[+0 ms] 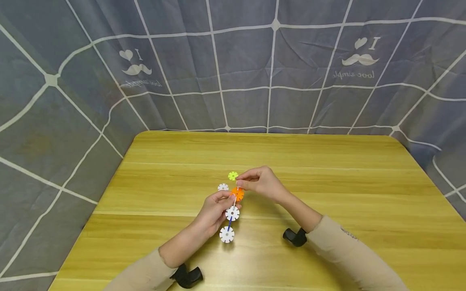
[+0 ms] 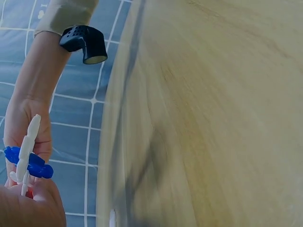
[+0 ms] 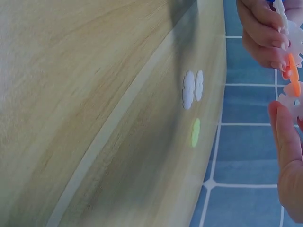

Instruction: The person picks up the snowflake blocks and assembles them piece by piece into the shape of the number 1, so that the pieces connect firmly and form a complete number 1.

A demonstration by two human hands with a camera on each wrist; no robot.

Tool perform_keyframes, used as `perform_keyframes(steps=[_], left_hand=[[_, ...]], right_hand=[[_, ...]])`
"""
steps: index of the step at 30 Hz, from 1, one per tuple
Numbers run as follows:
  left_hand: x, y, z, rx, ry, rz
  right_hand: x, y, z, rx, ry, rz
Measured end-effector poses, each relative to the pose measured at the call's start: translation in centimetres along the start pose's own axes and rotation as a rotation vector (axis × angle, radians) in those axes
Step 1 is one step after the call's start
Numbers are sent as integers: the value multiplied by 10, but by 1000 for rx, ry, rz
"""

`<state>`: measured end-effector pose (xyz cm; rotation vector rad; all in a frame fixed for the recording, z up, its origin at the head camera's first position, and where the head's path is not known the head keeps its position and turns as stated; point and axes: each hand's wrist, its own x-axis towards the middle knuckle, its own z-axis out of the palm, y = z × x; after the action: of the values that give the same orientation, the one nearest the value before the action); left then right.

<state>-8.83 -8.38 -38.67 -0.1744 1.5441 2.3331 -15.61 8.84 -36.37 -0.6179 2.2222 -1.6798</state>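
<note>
My left hand (image 1: 212, 210) grips the middle of a chain of notched plastic discs in the head view. An orange disc (image 1: 238, 195) sits at its fingertips. Below are a white disc (image 1: 232, 213), a blue disc (image 1: 229, 223) seen edge-on and a lowest white disc (image 1: 227, 235). At the chain's upper end, my right hand (image 1: 263, 184) pinches a white disc, which its fingers partly hide. That white disc (image 3: 289, 101) touches the orange disc (image 3: 293, 75) in the right wrist view. The left wrist view shows the blue disc (image 2: 40, 169) crossing a white one.
On the wooden table (image 1: 327, 161), beyond the hands, lie a yellow-green disc (image 1: 233, 176) and a white disc (image 1: 223, 187); the right wrist view shows two white discs (image 3: 188, 90) there. Black wrist mounts (image 1: 187, 277) hang under both forearms. A grey gridded cloth (image 1: 247, 60) surrounds the table.
</note>
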Motion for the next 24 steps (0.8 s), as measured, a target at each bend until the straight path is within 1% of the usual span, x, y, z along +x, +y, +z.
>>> perform_keyframes(steps=[1, 2, 4, 7, 10, 12, 16, 20, 22, 24], left_hand=[[1, 0, 0, 7, 28, -16], [1, 1, 0, 9, 41, -25], [1, 1, 0, 8, 48, -43], [0, 4, 1, 3, 7, -55], [0, 7, 2, -2, -60, -64], [1, 9, 2, 12, -110, -68], [3, 9, 0, 61, -180, -71], [6, 7, 0, 99, -199, -54], [7, 5, 1, 107, -198, -42], [7, 5, 1, 110, -182, -38]], right_hand=[[0, 0, 1, 1, -2, -2], [0, 0, 1, 6, -3, -2], [0, 0, 1, 24, -8, 4], [0, 1, -1, 91, -25, 33], [-2, 1, -3, 179, -39, 69], [-2, 0, -5, 221, -46, 82], [-2, 0, -7, 238, -65, 87], [-1, 2, -7, 225, -75, 84], [-1, 2, -7, 224, -78, 85], [-1, 3, -7, 224, -83, 85]])
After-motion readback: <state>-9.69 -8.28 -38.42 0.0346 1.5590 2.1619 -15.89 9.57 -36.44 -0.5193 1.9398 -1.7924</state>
